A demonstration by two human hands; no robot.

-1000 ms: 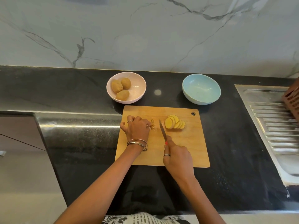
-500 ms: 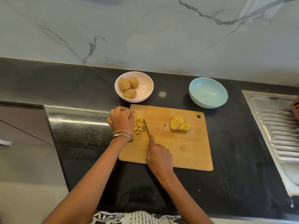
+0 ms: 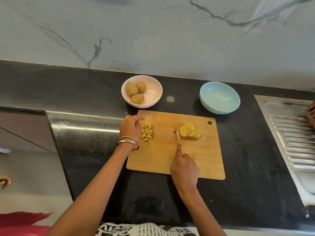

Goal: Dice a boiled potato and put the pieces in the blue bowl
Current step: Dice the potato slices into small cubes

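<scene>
On the wooden cutting board (image 3: 160,160) a small pile of diced potato (image 3: 147,132) lies near the left edge. A fanned row of potato slices (image 3: 190,130) sits toward the right. My right hand (image 3: 185,167) grips the knife (image 3: 176,136), index finger stretched along its spine. The blade stands just left of the slices. My left hand (image 3: 130,128) rests at the board's left edge beside the dice, its fingers loosely cupped and holding nothing. The blue bowl (image 3: 219,106) stands empty behind the board's right corner.
A pink bowl (image 3: 153,92) with three whole potatoes (image 3: 136,92) stands behind the board's left corner. The steel sink drainboard (image 3: 289,133) runs along the right. A brown object (image 3: 311,114) pokes in at the right edge. The black counter drops off at the left.
The knife went left with the diced pile, then came back right to the slices. My left hand moved to the board's left edge and stays beside the dice.
</scene>
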